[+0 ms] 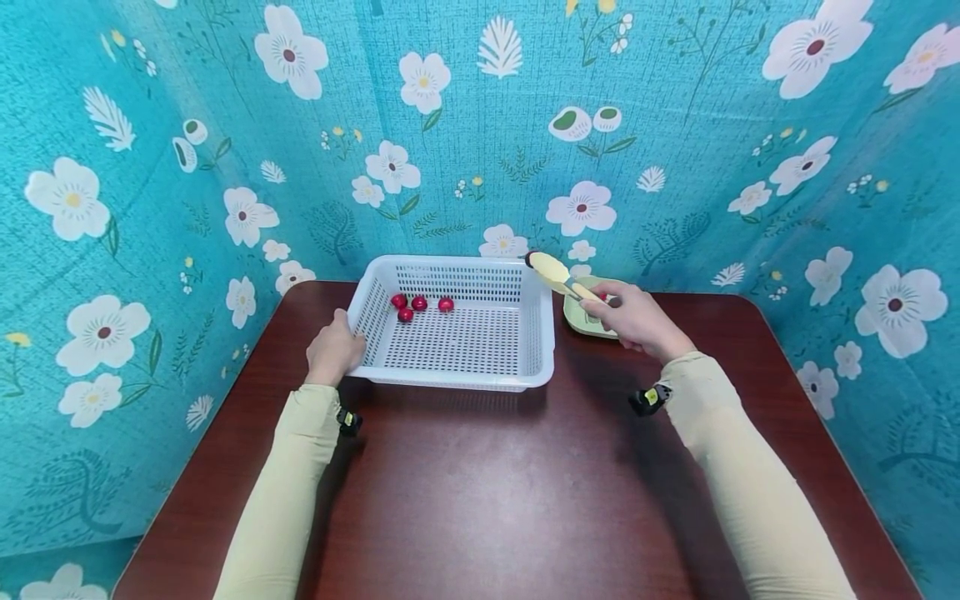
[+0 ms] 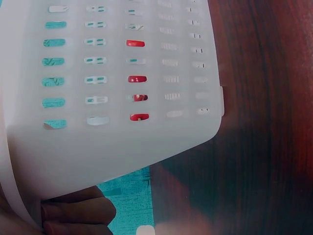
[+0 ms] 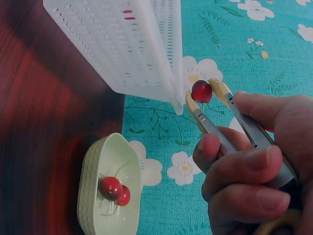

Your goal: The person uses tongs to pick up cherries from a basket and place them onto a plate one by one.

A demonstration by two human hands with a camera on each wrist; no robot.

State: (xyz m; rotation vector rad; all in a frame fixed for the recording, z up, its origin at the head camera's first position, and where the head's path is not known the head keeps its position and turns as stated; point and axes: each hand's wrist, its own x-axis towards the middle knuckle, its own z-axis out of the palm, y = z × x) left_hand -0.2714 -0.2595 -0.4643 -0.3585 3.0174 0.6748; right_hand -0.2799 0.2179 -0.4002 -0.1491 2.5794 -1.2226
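My left hand [image 1: 333,348] grips the left end of a white plastic basket [image 1: 442,381], its fingers curled under the rim in the left wrist view. Inside the basket, several red cherries [image 1: 419,303] lie toward the left. My right hand [image 1: 637,321] holds metal tongs [image 1: 550,268] with cream-coloured tips. Between those tips one dark red cherry [image 3: 202,91] is pinched, raised beside the basket's right rim. Below the tongs stands a light green bowl [image 3: 90,196], where two cherries with stems [image 3: 111,188] are visible.
Both the basket and the bowl stand on a dark reddish-brown table [image 1: 465,483], near its back edge. Blue flowered cloth [image 1: 480,150] hangs behind the table and along both sides. A small black wrist camera [image 1: 649,399] sits on the right sleeve.
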